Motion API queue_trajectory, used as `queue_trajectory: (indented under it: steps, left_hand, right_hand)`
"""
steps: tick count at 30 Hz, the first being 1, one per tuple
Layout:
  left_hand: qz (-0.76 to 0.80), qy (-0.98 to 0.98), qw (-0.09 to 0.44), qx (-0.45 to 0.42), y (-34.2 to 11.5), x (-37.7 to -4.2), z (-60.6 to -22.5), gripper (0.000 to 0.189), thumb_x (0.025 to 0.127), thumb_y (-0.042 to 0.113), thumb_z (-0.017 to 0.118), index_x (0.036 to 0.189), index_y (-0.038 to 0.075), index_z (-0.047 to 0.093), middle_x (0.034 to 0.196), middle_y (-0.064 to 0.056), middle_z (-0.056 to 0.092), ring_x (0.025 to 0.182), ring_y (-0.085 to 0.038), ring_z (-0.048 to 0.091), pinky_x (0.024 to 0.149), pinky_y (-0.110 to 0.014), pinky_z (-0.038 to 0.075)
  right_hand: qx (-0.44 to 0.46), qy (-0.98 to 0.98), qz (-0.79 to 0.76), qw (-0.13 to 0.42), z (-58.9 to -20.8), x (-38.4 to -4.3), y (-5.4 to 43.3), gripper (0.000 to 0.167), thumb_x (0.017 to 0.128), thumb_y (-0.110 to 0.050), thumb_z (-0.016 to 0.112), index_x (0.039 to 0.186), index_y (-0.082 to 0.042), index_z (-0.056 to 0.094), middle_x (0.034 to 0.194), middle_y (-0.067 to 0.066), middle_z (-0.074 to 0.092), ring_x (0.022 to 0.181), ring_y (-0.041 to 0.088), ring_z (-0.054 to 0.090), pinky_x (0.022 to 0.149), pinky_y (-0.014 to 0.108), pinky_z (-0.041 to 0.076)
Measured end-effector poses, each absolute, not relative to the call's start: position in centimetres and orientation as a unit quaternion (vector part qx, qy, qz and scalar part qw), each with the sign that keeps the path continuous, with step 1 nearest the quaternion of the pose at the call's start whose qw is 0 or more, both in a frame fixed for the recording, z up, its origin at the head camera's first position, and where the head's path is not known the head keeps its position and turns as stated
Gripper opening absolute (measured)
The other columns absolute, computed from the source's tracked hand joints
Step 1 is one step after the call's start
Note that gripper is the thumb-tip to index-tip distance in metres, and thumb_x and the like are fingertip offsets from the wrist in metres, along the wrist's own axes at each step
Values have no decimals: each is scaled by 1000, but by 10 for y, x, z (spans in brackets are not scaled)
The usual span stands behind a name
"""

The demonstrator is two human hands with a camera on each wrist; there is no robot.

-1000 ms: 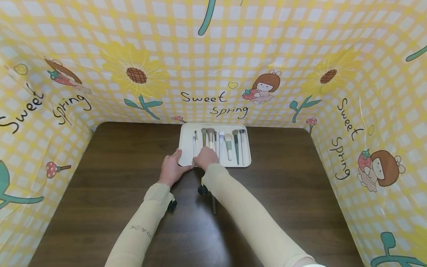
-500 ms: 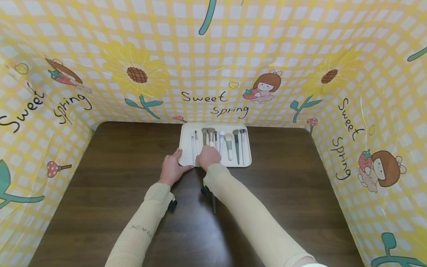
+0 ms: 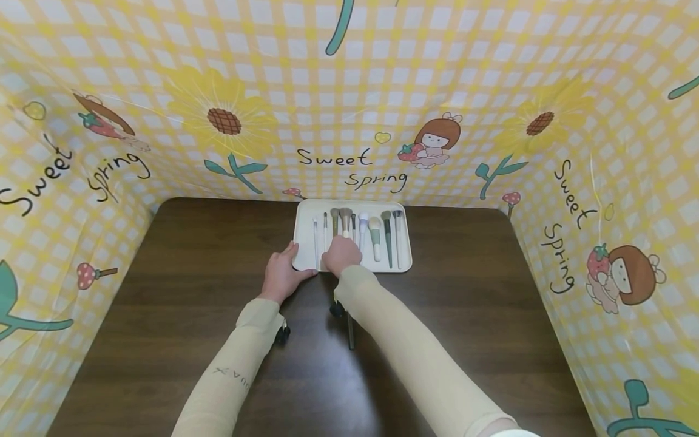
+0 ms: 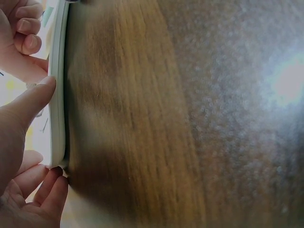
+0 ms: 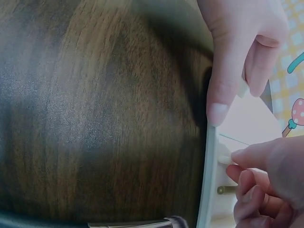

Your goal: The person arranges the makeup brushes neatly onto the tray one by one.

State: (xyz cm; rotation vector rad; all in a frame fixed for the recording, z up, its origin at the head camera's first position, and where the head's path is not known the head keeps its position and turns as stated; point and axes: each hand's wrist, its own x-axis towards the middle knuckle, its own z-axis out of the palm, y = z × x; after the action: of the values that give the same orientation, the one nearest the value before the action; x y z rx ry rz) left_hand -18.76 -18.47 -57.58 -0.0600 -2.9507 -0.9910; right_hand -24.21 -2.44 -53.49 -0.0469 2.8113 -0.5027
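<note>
A white tray [image 3: 303, 212] stands at the back of the table, with several makeup brushes laid side by side in it. My left hand [image 3: 281, 276] holds the tray's near left corner, the thumb on the near rim and the fingers around the side. In the right wrist view my right hand [image 5: 266, 185] pinches the pale handle end of a slim makeup brush [image 5: 223, 159], its other fingers curled. That brush's dark tip shows in the head view. Left of it lies another slim white brush [image 3: 315, 240]. The right hand covers several handle ends.
One more brush [image 3: 351, 332] lies on the brown wooden table [image 3: 218, 243] beside the right forearm. A yellow checked cloth [image 3: 273, 176] walls in the back and both sides; the tray sits close to the back wall.
The leftmost slim brush has straightened, and the slim dark-tipped brush has shifted a little right and stands straighter. My right hand has moved slightly right; the left hand has stayed at the corner.
</note>
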Motion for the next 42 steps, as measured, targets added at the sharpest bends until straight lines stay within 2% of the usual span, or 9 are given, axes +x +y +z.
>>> queue_trajectory:
  steps: [8, 13, 18, 34, 42]
  left_hand:
    - [-316, -948, 20, -23, -186, -186, -575, 86, 81, 29, 89, 145, -11, 47, 150, -28, 42, 124, -50, 49, 104, -55, 40]
    - [-313, -949, 24, -20, -186, -187, -575, 84, 82, 31, 87, 145, -10, 49, 150, -26, 43, 122, -52, 50, 103, -57, 40]
    - [-315, -948, 29, -18, -185, -188, -577, 83, 81, 30, 87, 145, -9, 50, 150, -25, 44, 121, -54, 50, 101, -58, 41]
    - [-317, -947, 37, -29, -185, -186, -577, 85, 81, 34, 87, 144, -10, 50, 149, -27, 44, 123, -53, 49, 103, -58, 40]
    - [-314, -949, 33, -23, -185, -187, -578, 86, 82, 35, 87, 145, -9, 49, 149, -27, 44, 122, -52, 49, 102, -57, 41]
  right_hand:
    - [-35, 972, -191, 131, -540, -238, -30, 33, 92, -37, 69, 72, -12, 65, 66, 2, 63, 59, 18, 59, 50, 34, 49]
    - [-56, 971, -187, 139, -544, -232, -38, 26, 87, -35, 74, 83, -10, 68, 71, 2, 63, 60, 18, 58, 52, 34, 49]
    - [-56, 973, -173, 139, -546, -232, -43, 22, 88, -31, 74, 91, -9, 71, 78, 4, 66, 64, 18, 59, 56, 37, 51]
    - [-42, 971, -184, 149, -536, -233, -41, 21, 92, -30, 71, 86, -10, 69, 75, 2, 63, 64, 17, 59, 54, 33, 50]
    - [-27, 968, -200, 153, -538, -235, -42, 24, 91, -32, 72, 91, -8, 70, 74, 3, 63, 63, 18, 59, 54, 34, 50]
